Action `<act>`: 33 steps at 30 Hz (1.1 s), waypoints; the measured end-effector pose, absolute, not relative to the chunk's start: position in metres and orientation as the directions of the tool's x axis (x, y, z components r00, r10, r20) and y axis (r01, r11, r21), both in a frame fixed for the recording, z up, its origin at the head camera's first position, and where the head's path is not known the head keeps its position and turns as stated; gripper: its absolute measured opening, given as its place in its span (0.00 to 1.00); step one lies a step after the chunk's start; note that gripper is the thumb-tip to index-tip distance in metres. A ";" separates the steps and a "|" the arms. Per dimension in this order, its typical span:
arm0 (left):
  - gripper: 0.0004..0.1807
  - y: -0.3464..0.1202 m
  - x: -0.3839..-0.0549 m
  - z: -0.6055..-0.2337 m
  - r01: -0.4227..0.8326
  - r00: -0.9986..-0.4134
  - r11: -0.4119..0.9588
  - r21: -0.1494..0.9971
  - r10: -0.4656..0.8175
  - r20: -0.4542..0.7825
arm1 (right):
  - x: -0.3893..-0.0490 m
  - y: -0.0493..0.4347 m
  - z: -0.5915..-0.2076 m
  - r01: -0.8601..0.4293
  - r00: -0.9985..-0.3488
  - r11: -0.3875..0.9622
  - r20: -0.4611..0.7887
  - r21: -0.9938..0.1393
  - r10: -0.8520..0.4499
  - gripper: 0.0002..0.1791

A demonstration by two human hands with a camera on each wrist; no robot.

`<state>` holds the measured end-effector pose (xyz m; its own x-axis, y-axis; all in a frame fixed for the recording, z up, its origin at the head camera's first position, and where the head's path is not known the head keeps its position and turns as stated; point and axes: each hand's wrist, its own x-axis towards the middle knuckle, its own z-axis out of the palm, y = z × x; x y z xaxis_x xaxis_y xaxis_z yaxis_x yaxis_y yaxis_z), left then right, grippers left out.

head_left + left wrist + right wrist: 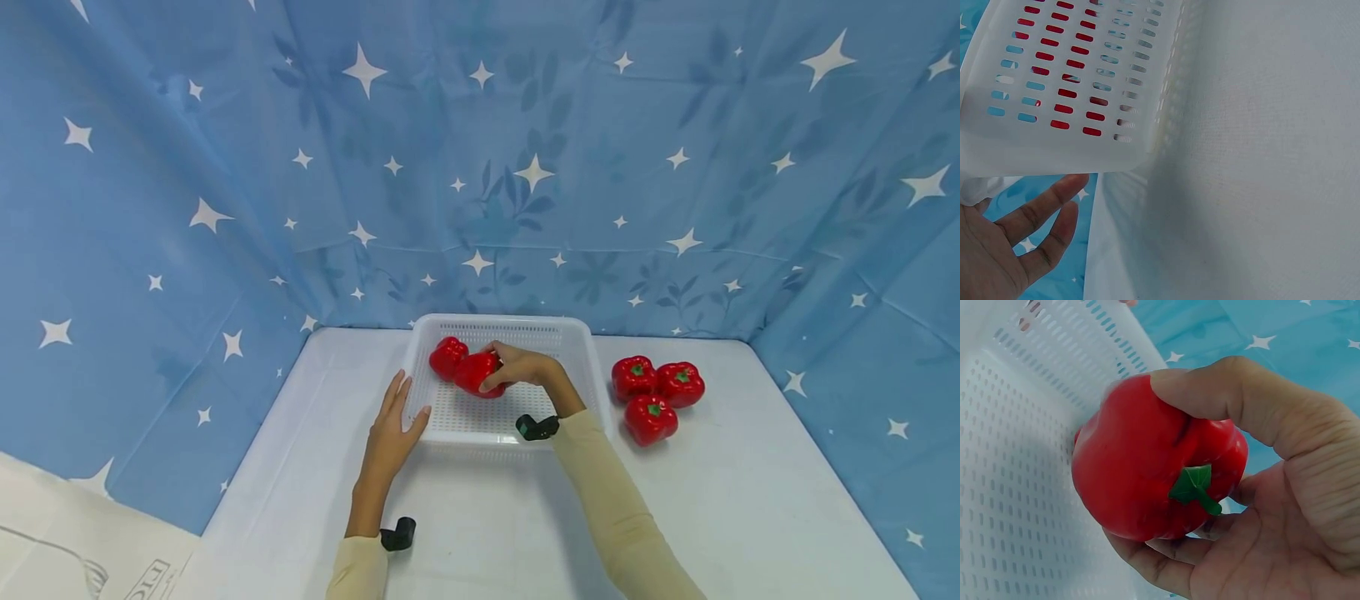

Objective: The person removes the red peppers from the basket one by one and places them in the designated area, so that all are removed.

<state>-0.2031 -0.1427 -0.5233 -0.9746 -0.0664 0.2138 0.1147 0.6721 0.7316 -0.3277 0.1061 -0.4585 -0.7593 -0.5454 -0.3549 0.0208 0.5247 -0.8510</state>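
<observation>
My right hand (517, 367) grips a red bell pepper (477, 374) over the white perforated basket (517, 437). In the right wrist view, thumb and fingers wrap round this pepper (1141, 469), and its green stem faces the camera. A second red pepper (448, 358) lies in the basket's back left part, overlapped by the held one in the head view. At the basket's left side, my left hand (392, 433) has its fingers extended along the rim. The left wrist view shows the left hand (1016, 244) beside the basket wall (1054, 150), with red showing through the slots.
Three red bell peppers (651, 419) stand grouped on the white table (750, 500), right of the basket. Behind and at both sides hangs a blue curtain (480, 167) with white stars. Black wrist cameras (397, 534) sit on both wrists.
</observation>
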 end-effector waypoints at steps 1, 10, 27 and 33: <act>0.38 -0.143 -0.203 -0.523 0.114 -0.975 0.673 0.731 -0.065 0.212 | -0.327 0.107 -0.458 0.017 -0.760 0.515 -0.346 -0.857 -0.551 0.43; 0.38 -0.142 -0.201 -0.523 0.095 -0.980 0.669 0.737 -0.066 0.187 | -0.322 0.121 -0.452 0.009 -0.789 0.456 -0.287 -0.890 -0.544 0.42; 0.38 -0.143 -0.202 -0.523 0.099 -0.977 0.678 0.729 -0.073 0.200 | -0.313 0.138 -0.457 -0.027 -0.865 0.368 -0.163 -0.930 -0.475 0.44; 0.38 -0.143 -0.202 -0.524 0.098 -0.978 0.673 0.733 -0.073 0.197 | -0.310 0.143 -0.460 -0.043 -0.885 0.346 -0.125 -0.937 -0.448 0.45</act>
